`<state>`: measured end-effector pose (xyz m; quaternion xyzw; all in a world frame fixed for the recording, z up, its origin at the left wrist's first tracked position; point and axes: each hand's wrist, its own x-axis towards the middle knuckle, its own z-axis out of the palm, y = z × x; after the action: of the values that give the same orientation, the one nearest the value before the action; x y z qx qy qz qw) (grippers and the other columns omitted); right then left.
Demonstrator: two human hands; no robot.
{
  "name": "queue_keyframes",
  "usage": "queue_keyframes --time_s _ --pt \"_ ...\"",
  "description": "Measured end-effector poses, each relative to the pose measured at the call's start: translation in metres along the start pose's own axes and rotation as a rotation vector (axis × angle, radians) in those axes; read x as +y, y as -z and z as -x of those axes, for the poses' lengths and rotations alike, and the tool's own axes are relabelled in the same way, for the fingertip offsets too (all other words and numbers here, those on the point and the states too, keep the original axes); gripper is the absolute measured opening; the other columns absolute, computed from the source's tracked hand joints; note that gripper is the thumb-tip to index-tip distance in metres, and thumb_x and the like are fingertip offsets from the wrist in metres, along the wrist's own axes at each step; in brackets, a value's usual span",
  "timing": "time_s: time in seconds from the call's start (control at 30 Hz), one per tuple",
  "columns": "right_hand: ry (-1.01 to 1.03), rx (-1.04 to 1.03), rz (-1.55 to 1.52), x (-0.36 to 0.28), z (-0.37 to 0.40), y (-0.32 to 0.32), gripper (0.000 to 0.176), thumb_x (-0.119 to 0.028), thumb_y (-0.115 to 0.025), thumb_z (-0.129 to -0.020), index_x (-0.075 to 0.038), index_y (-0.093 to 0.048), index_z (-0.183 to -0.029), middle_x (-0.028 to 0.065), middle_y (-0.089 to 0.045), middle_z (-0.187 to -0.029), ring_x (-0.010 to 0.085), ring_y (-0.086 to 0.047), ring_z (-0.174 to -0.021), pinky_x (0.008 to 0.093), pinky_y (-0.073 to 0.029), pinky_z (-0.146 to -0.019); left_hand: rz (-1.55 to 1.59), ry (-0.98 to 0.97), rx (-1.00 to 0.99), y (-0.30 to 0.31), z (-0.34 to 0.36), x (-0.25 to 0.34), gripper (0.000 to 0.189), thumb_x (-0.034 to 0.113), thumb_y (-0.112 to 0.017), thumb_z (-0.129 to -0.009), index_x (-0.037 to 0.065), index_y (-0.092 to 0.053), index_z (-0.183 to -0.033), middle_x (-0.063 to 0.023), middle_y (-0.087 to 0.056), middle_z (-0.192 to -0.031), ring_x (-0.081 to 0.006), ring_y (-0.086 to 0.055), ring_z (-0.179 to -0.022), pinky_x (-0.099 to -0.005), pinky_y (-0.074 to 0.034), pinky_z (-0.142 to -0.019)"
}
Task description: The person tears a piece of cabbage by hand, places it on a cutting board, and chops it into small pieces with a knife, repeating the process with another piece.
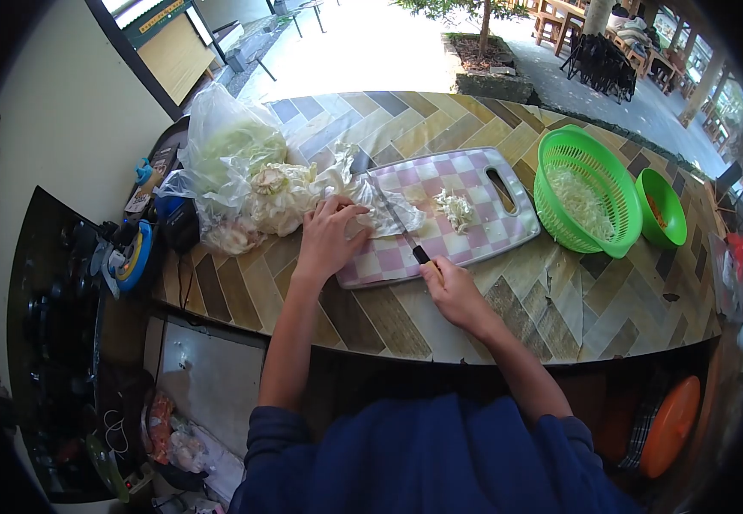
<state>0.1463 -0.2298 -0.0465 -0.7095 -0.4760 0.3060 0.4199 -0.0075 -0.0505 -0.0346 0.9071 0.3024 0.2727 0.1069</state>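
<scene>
One knife (399, 221) slants lengthwise across cabbage (410, 214), tip pointing forward and left

Basket (617, 193) right of board (485, 231), perhaps touching

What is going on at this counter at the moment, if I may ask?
A person grips a knife in the right hand, its blade across pale cabbage leaves on a checkered cutting board, with the left hand at the leaves' near-left side. A small pile of shreds lies right of the knife. Beyond the board's right end, a green colander holds more shreds, beside a smaller green bowl with something orange inside. A plastic bag sits to the left.
</scene>
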Motion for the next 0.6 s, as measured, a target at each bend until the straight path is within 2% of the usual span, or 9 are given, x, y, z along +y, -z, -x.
queue_keyframes --time_s 0.13,0.3,0.4,0.5,0.6 --pt "0.029 -0.008 -0.008 -0.004 -0.005 -0.003 0.031 -0.026 -0.052 -0.095 0.004 -0.056 -0.095 0.0217 -0.061 -0.073 0.0355 -0.060 -0.067 0.0413 -0.044 -0.063 -0.055 -0.015 -0.042 -0.001 -0.002 -0.004 0.016 0.024 -0.067 -0.081 0.014 -0.070 -0.093 -0.0014 -0.060 -0.104 -0.0216 -0.054 -0.104 -0.0399 -0.036 -0.093" --pt "-0.025 -0.018 -0.090 -0.010 0.001 0.005 0.031 -0.027 -0.052 -0.096 0.004 -0.057 -0.095 0.0165 -0.058 -0.067 0.0254 -0.055 -0.059 0.0373 -0.042 -0.058 0.016 -0.008 0.102 -0.007 -0.006 0.001 0.015 0.023 -0.064 -0.085 0.010 -0.068 -0.091 -0.0032 -0.062 -0.095 -0.0239 -0.056 -0.096 -0.0388 -0.038 -0.090" --pt "-0.016 0.004 -0.108 -0.008 0.002 0.012 0.031 -0.027 -0.053 -0.096 0.003 -0.057 -0.095 0.0123 -0.055 -0.063 0.0180 -0.051 -0.056 0.0346 -0.039 -0.054 0.189 0.102 0.240 -0.011 -0.012 0.003 0.020 0.023 -0.060 -0.090 0.004 -0.065 -0.092 -0.0086 -0.064 -0.087 -0.0261 -0.061 -0.085 -0.0377 -0.044 -0.082" --pt "-0.032 0.011 -0.172 -0.005 0.003 0.020 0.030 -0.026 -0.053 -0.096 0.003 -0.057 -0.094 0.0079 -0.052 -0.062 0.0134 -0.048 -0.055 0.0323 -0.037 -0.052 0.526 0.232 0.296 -0.006 -0.016 0.015 0.023 0.021 -0.057 -0.094 -0.001 -0.063 -0.098 -0.0110 -0.066 -0.081 -0.0189 -0.064 -0.074 -0.0323 -0.049 -0.071" --pt "-0.048 0.009 -0.254 -0.001 0.005 0.024 0.029 -0.026 -0.052 -0.097 0.002 -0.056 -0.093 0.0022 -0.049 -0.061 0.0091 -0.045 -0.053 0.0287 -0.035 -0.049 0.698 0.306 0.179 -0.007 -0.019 0.018 0.023 0.019 -0.057 -0.095 -0.003 -0.061 -0.102 -0.0091 -0.067 -0.081 -0.0085 -0.061 -0.072 -0.0249 -0.048 -0.064"
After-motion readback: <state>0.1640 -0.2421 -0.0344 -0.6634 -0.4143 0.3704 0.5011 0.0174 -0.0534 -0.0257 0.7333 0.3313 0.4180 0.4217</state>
